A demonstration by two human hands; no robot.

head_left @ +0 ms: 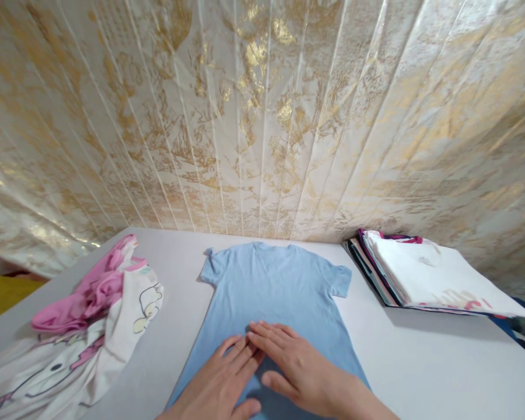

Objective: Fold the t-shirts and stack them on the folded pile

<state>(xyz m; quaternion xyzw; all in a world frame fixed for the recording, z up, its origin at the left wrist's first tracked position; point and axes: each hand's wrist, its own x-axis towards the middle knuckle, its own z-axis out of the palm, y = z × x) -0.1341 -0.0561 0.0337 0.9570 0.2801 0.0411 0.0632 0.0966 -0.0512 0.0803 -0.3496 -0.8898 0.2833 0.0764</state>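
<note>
Left hand [227, 376] and right hand [295, 361] both totally flat on the shirt [275, 286], tips together; it's spread under and beyond 'em.

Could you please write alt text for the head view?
A person's left hand and right hand meet over a light-blue short-sleeved T-shirt spread on a white table. Rumpled pink-and-white clothing lies left, a white-topped garment stack right.
</note>
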